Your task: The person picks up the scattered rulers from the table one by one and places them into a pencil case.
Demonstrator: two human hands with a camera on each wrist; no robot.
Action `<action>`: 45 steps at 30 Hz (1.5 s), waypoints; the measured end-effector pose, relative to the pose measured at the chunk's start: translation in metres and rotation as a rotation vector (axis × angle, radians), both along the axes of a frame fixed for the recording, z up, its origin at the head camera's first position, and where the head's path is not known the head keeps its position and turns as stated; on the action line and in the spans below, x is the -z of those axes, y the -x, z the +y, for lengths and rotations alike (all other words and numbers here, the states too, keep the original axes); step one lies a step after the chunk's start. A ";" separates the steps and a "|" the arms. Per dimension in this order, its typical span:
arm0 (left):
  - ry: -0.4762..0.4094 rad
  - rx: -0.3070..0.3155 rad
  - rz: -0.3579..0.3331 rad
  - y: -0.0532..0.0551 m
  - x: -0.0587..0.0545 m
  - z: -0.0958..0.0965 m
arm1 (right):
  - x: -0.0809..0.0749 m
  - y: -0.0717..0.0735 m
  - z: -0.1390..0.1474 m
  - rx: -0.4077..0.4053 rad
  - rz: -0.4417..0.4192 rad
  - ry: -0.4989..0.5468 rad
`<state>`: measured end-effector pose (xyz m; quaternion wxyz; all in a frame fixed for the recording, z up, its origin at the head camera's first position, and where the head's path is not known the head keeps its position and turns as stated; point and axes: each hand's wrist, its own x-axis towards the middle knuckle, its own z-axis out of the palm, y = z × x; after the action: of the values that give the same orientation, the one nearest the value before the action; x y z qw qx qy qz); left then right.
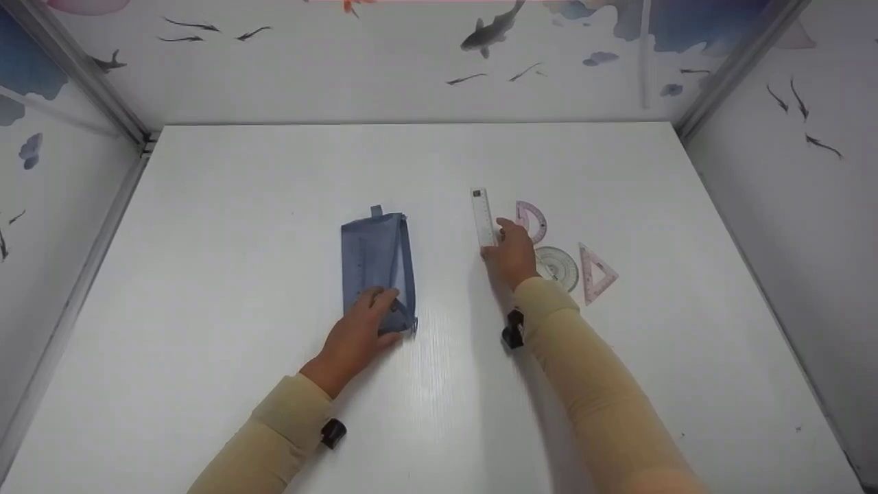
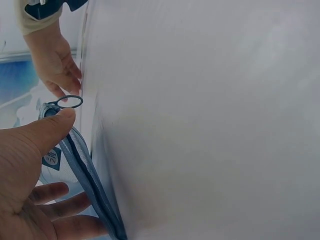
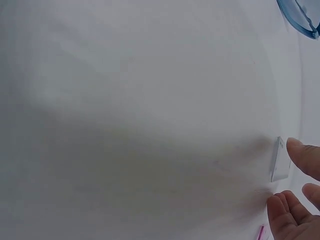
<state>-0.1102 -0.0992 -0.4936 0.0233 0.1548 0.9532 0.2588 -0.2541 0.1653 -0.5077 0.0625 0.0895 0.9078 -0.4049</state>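
Observation:
A blue see-through zip pencil case [image 1: 363, 247] lies on the white table, its zipper side facing right. My left hand [image 1: 357, 336] holds its near end, with the thumb [image 2: 60, 122] at the zipper end by a ring pull [image 2: 70, 101] and the other fingers over the case. Through its side a ruler-like scale shows faintly. My right hand [image 1: 511, 254] is beside a clear ruler [image 1: 482, 213], thumb at the ruler's near end. In the right wrist view, thumb and fingers stand apart next to the ruler [image 3: 281, 160].
To the right of my right hand lie a pink half-round protractor [image 1: 542, 223], a clear round protractor [image 1: 566, 264] and a pink set square [image 1: 597, 274]. White panels with painted fish [image 1: 490, 31] wall the table [image 1: 240, 171] at the back and both sides.

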 end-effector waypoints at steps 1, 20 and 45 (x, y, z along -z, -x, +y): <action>-0.001 -0.001 -0.001 0.000 0.000 0.000 | 0.000 0.000 -0.001 0.002 0.001 -0.003; -0.009 -0.004 0.008 0.001 0.002 0.000 | -0.004 -0.005 -0.007 0.042 0.007 -0.039; -0.028 -0.011 0.009 0.000 0.003 -0.002 | -0.003 0.001 -0.015 0.060 -0.001 -0.085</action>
<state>-0.1102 -0.1011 -0.4965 0.0152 0.1510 0.9504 0.2716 -0.2551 0.1506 -0.5048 0.0468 0.1193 0.9211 -0.3675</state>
